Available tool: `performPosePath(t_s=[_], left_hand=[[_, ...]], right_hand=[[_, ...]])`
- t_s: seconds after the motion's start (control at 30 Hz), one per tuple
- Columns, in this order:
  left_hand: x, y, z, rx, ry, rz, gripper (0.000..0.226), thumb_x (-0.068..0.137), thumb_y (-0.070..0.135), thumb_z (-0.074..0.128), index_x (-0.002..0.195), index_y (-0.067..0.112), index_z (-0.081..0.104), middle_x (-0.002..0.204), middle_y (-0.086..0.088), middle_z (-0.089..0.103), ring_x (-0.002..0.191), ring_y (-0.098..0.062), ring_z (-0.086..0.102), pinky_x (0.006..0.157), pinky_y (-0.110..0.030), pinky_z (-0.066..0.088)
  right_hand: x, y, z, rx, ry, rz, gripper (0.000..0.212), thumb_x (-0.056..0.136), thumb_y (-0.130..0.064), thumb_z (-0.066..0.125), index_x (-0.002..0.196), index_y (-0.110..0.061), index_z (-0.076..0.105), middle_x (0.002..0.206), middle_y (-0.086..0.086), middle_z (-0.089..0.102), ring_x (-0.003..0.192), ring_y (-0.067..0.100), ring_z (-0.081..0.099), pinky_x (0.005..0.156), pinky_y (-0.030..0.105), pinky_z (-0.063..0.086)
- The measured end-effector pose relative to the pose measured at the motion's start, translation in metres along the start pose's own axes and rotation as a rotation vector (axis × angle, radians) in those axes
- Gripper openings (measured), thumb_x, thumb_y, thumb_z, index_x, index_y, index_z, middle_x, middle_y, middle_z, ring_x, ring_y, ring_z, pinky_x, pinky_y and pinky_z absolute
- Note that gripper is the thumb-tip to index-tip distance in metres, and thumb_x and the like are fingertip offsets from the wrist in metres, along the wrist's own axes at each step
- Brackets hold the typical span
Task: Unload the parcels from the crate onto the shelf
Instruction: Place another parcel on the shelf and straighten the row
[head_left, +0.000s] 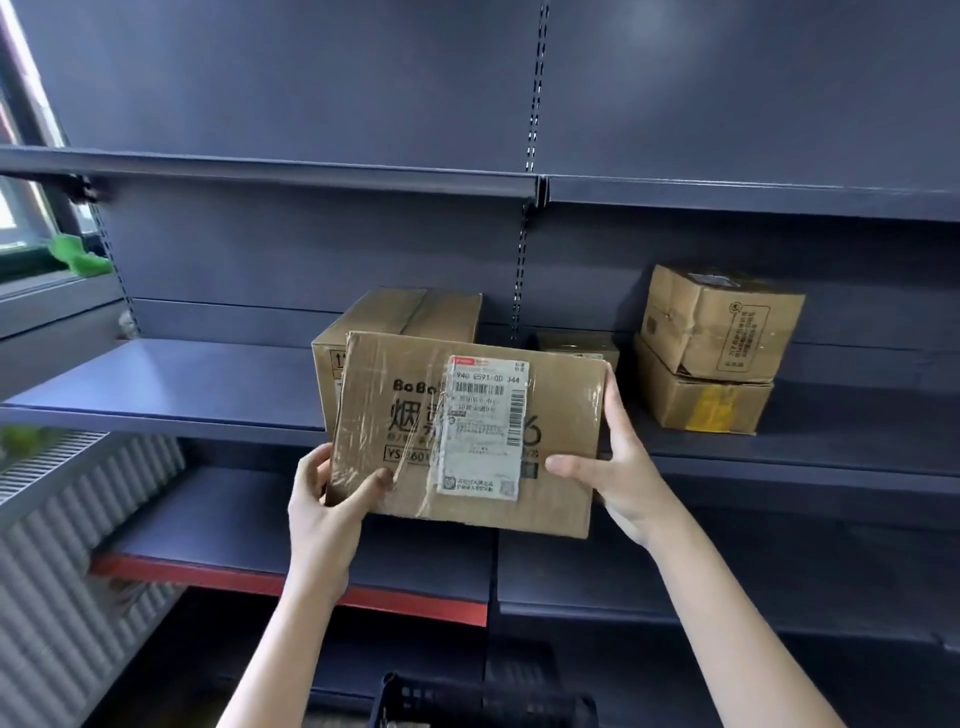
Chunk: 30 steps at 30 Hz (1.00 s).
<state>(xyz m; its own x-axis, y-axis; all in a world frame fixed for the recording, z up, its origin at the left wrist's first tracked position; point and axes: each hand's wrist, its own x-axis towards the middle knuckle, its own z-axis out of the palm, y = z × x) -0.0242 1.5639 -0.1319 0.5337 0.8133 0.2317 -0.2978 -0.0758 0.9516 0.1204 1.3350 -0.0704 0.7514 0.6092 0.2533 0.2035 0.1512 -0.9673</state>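
Brown corrugated cardboard fills the middle of my view: a flat parcel (467, 431) wrapped in glossy clear tape, with a white shipping label (483, 426) stuck across its printed face. I have it held up in front of the dark blue metal shelf (166, 384), its top edge level with the middle board and its lower edge hanging below that board's front lip. My left hand (332, 499) grips the lower left corner, thumb pressed on the front face and fingers curled round the edge behind. My right hand (613, 467) clamps the right side, thumb on the front near the label, fingers running up the box's right edge.

On the middle board, right behind the held parcel, sits a taller cardboard box (400, 322) with a taped seam across its top. To its right a low, small box (576, 345) peeks out, mostly hidden. Further right two more cartons are stacked: a dented, creased one (722, 322) tilted on top of a lower box with yellow tape (701, 400) on its front.

At the bottom edge I see the rim of a dark plastic crate (483, 701) with a lattice wall; I cannot tell what lies in it. A red-edged lower board (260, 582) runs beneath, and ribbed grey sheeting (67, 571) stands at the left.
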Motion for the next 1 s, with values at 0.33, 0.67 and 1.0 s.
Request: performPosePath(t_s=[0.33, 0.67, 1.0], left_hand=[[-0.008, -0.003, -0.001, 0.051, -0.014, 0.007, 0.053, 0.069, 0.012, 0.080, 0.093, 0.048, 0.050, 0.095, 0.008, 0.064, 0.072, 0.005, 0.062, 0.075, -0.028, 0.049], [-0.023, -0.025, 0.001, 0.111, -0.141, -0.085, 0.053, 0.072, 0.008, 0.078, 0.097, 0.039, 0.043, 0.105, -0.005, 0.061, 0.086, -0.016, 0.062, 0.072, -0.029, 0.050], [-0.032, -0.039, 0.018, 0.140, -0.245, -0.184, 0.056, 0.073, 0.010, 0.077, 0.109, 0.026, 0.037, 0.105, -0.007, 0.059, 0.089, -0.020, 0.062, 0.068, -0.026, 0.049]], right_hand=[[-0.017, 0.036, 0.008, -0.081, 0.308, -0.075, 0.057, 0.068, -0.005, 0.079, 0.103, -0.039, 0.050, 0.111, -0.018, 0.058, 0.104, -0.004, 0.054, 0.072, 0.015, 0.050], [-0.042, 0.061, -0.004, -0.070, 0.354, 0.050, 0.054, 0.070, -0.009, 0.078, 0.108, -0.039, 0.053, 0.110, -0.011, 0.063, 0.104, 0.009, 0.059, 0.079, 0.029, 0.054], [-0.058, 0.075, -0.023, -0.085, 0.417, 0.103, 0.053, 0.070, -0.006, 0.078, 0.105, -0.039, 0.055, 0.106, -0.011, 0.065, 0.102, 0.010, 0.060, 0.080, 0.029, 0.052]])
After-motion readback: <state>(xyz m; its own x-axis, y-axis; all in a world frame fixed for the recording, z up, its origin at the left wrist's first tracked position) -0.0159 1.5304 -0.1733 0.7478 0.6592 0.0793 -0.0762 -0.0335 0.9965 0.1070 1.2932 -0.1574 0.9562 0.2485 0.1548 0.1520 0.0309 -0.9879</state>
